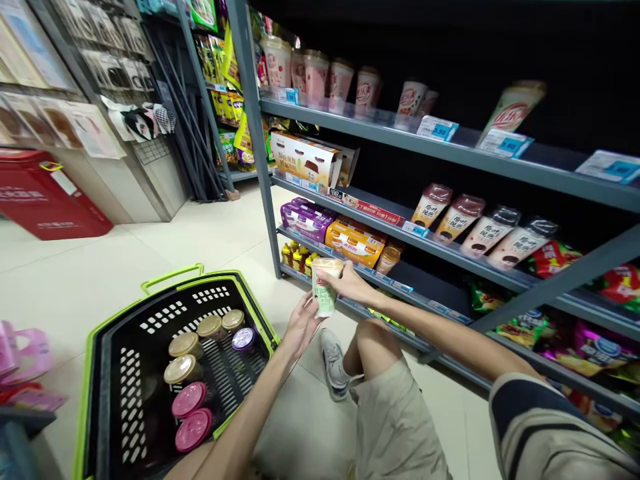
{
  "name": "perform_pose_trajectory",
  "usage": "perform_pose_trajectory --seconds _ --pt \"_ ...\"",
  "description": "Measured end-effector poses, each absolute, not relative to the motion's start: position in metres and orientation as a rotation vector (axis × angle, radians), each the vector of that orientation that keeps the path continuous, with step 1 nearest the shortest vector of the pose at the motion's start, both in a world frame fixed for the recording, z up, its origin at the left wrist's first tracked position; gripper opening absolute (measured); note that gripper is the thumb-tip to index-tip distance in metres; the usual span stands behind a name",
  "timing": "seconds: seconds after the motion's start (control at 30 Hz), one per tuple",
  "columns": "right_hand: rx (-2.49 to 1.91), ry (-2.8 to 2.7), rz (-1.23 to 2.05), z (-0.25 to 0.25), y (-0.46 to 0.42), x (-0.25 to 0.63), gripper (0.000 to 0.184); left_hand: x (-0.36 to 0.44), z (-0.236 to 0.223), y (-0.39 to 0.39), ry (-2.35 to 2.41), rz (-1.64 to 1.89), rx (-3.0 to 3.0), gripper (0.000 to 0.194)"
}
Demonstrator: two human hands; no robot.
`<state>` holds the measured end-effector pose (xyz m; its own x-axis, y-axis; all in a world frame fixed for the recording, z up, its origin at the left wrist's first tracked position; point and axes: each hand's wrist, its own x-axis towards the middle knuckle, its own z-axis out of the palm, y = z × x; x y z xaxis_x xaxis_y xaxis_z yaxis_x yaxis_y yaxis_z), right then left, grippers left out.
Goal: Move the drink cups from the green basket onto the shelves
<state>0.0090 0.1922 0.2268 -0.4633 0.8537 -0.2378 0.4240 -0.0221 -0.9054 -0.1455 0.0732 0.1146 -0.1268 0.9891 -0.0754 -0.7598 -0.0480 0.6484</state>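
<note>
Between my two hands is an upright pale green drink cup (325, 303) with a cream lid, printed lettering and a red logo. My right hand (350, 283) reaches across from the right and grips the cup near its top, with fingers across its front. My left hand (303, 324) is at the cup's lower left side, its fingers against it; part of them is hidden behind the cup. To the left of my left forearm stands a black shopping basket (131, 380) with a lime green rim. Inside it are several lidded cups, with gold lids (181, 369), pink lids (193, 429) and one purple lid (243, 339).
A grey metal shelf rack (350, 127) rises ahead and right. Its upper shelf bears pink cups (316, 79) and a tilted green cup (515, 110); below are brown-and-white cups (481, 233), an orange multipack (355, 241) and a purple multipack (306, 219). A red bin (50, 200) stands far left.
</note>
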Motion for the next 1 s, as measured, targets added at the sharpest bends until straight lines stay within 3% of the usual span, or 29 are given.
perform_pose_trajectory --seconds 0.1,0.17,0.33,0.57,0.7,0.8,0.93,1.0 --pt "-1.285 -1.792 1.599 0.219 0.189 0.013 0.080 -0.153 0.113 0.072 0.634 1.613 0.430 0.065" --pt "-1.174 -1.796 1.704 0.215 0.189 0.018 0.068 -0.159 0.112 0.071 0.614 1.605 0.461 0.062" --pt "-1.056 -1.735 1.792 0.212 0.186 0.019 0.073 -0.166 0.113 0.068 0.635 1.546 0.427 0.073" --pt "-1.079 -1.649 1.835 0.220 0.179 0.010 0.056 -0.163 0.112 0.067 0.616 1.610 0.456 0.065" --pt "-1.119 -1.665 1.856 0.219 0.182 0.013 0.048 -0.161 0.112 0.068 0.642 1.629 0.420 0.073" --pt "-1.078 -1.683 1.856 0.211 0.182 0.011 0.058 -0.160 0.111 0.070 0.666 1.651 0.408 0.073" --pt "-0.891 -1.626 1.812 0.205 0.168 0.011 0.109 -0.164 0.103 0.067 0.841 1.602 0.498 0.087" --pt "-0.736 -1.677 1.746 0.218 0.171 0.021 0.116 -0.174 0.093 0.071 0.817 1.603 0.562 0.086"
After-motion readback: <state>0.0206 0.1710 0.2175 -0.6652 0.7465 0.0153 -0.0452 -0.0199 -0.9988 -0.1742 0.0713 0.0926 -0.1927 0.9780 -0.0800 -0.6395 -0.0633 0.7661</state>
